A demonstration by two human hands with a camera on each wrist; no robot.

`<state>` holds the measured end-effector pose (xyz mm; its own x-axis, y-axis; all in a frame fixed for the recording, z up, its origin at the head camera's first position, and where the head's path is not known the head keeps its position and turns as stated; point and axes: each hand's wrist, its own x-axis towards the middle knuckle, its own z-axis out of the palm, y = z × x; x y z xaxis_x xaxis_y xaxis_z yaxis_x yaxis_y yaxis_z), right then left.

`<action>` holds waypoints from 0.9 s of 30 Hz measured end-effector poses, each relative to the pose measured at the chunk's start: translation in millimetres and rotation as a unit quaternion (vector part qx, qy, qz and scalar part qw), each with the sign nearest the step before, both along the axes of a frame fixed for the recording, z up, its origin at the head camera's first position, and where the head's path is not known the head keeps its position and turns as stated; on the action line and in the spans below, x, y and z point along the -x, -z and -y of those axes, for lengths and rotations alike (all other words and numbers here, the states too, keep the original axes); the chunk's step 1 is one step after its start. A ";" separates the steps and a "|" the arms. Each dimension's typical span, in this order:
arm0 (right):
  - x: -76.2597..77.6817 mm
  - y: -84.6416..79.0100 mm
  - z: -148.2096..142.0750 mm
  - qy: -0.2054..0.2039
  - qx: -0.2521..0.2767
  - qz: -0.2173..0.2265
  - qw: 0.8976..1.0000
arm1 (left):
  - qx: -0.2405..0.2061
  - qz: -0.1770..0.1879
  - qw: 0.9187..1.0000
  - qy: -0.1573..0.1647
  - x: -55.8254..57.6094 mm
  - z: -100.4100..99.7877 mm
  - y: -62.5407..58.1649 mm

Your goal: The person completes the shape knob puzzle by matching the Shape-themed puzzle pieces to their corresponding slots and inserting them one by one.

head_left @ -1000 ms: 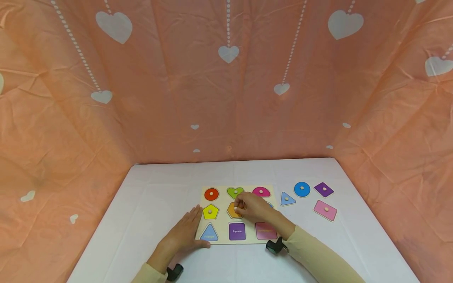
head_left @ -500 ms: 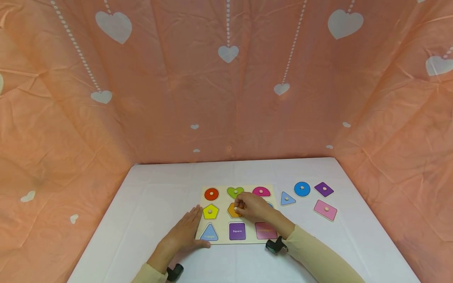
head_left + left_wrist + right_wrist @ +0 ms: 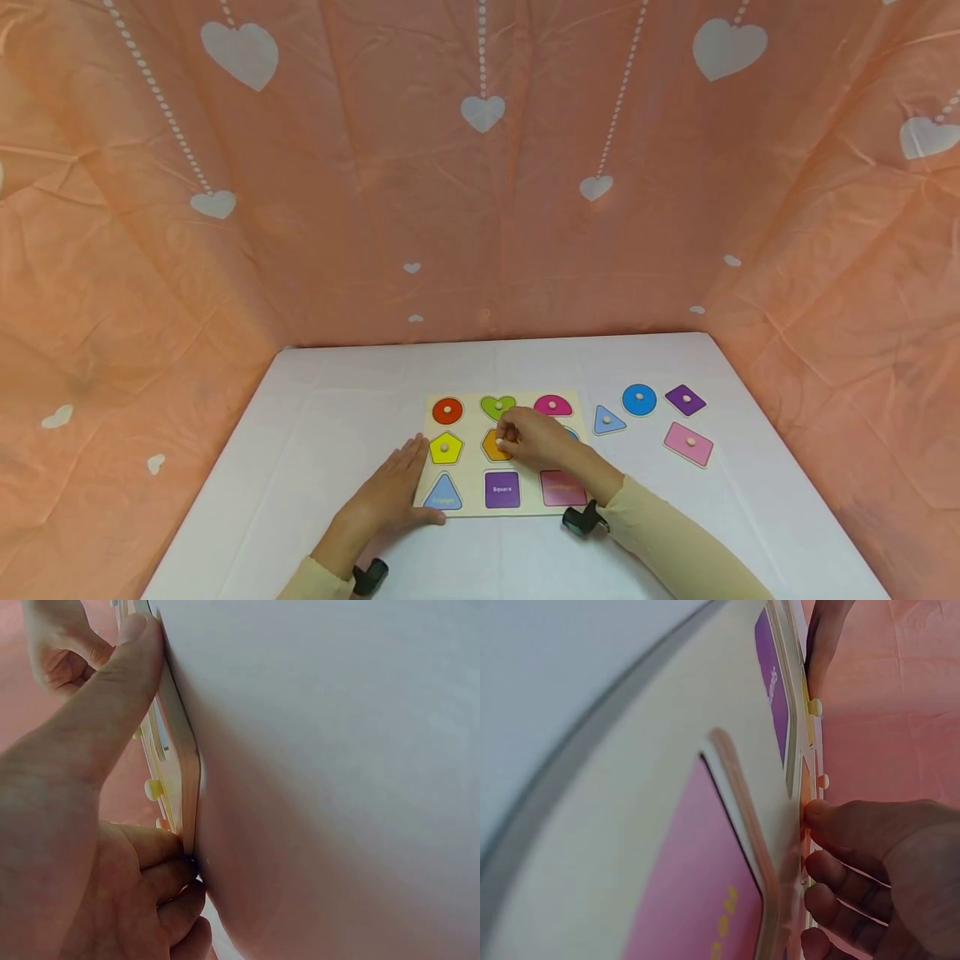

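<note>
A cream wooden shape puzzle board (image 3: 471, 479) lies on the white table. My right hand (image 3: 542, 440) pinches the knob of the orange hexagon piece (image 3: 491, 445) at the board's middle, partly covering it. My left hand (image 3: 390, 487) braces the board's near left corner, fingers along the left side and thumb (image 3: 127, 682) at the front edge. Knobbed pieces sit in the board: a red round one (image 3: 447, 416), green heart (image 3: 491, 406), magenta half circle (image 3: 552, 411) and yellow pentagon (image 3: 446, 454). The front-row triangle (image 3: 443, 490), square (image 3: 502, 496) and rectangle recesses (image 3: 686, 900) show their printed bottoms.
Right of the board lie a loose blue triangle (image 3: 609, 425), blue circle (image 3: 639, 407), purple square (image 3: 686, 407) and pink rectangle (image 3: 688, 451), each with a knob. A peach curtain (image 3: 487, 233) with white hearts hangs behind the table (image 3: 352, 383) and along both sides.
</note>
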<state>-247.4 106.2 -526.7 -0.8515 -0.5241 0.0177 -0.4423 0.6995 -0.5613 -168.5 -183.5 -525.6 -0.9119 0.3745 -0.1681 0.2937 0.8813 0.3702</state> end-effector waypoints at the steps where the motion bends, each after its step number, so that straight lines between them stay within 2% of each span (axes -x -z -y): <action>1: 0.0 -0.1 0.1 0.000 0.000 -0.001 1.000 | 0.000 0.000 1.000 0.000 0.1 0.1 0.0; 15: -0.7 -1.6 -0.7 0.005 -0.010 -0.002 1.000 | -0.004 -0.003 1.000 0.003 0.1 0.8 -0.8; 27: -2.4 -3.8 -14.0 0.020 0.023 -0.004 1.000 | -0.004 -0.001 1.000 -0.003 -0.1 0.0 0.3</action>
<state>-244.9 120.2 -522.9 -0.8713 -0.4883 0.0484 -0.4197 0.6906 -0.5890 -168.4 -183.4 -525.9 -0.9142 0.3712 -0.1627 0.2901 0.8797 0.3769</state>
